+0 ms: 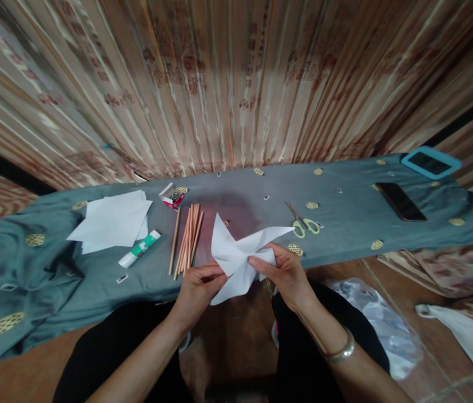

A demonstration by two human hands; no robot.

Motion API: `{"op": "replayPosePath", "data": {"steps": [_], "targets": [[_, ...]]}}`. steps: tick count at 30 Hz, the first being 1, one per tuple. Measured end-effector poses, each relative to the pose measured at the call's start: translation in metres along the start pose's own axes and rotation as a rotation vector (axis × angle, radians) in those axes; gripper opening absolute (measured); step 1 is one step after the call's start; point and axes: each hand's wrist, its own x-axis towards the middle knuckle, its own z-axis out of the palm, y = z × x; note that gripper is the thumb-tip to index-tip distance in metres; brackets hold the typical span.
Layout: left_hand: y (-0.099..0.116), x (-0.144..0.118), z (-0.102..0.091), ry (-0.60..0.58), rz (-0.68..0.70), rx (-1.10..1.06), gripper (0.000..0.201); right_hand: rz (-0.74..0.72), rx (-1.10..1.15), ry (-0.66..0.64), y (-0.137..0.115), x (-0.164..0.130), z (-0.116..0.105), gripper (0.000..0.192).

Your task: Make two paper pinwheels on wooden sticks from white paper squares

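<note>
A white paper pinwheel (236, 254) with pointed, folded blades is held up above the front edge of the cloth-covered table. My left hand (200, 288) pinches its lower left side between thumb and fingers. On the other side, my right hand (285, 271) grips it, with the thumb pressed near the centre where the blades meet. Whether a pin sits under that thumb is hidden. Just left of the pinwheel lies a bundle of thin wooden sticks (190, 238). Green-handled scissors (301, 221) rest open to its right.
White paper sheets (112, 218) and a glue stick (139, 249) lie at left, near a small open red box (172, 196). A phone (399, 201) and a blue-framed device (431, 162) are at right. Behind the table (244, 187) hangs a curtain (228, 84). A plastic bag (381, 324) is on the floor.
</note>
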Motion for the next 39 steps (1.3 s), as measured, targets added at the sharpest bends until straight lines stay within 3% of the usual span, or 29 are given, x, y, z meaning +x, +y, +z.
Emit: {"op": "replayPosePath", "data": {"steps": [12, 20, 25, 34, 39], "targets": [[0.004, -0.002, 0.003, 0.005, -0.057, -0.079, 0.016, -0.025, -0.036, 0.010, -0.009, 0.000, 0.002, 0.024], [0.010, -0.002, 0.003, -0.018, 0.039, -0.032, 0.014, -0.111, -0.115, 0.066, -0.003, -0.003, -0.002, 0.018], [0.010, -0.003, -0.001, -0.011, 0.125, 0.052, 0.007, -0.236, -0.299, -0.026, -0.011, -0.012, -0.005, 0.005], [0.019, -0.009, -0.008, 0.011, 0.219, 0.170, 0.006, -0.634, -0.482, -0.188, -0.028, -0.028, -0.006, 0.012], [0.020, -0.007, -0.008, 0.018, 0.189, 0.166, 0.008, -0.676, -0.511, -0.212, -0.029, -0.030, -0.007, 0.017]]}}
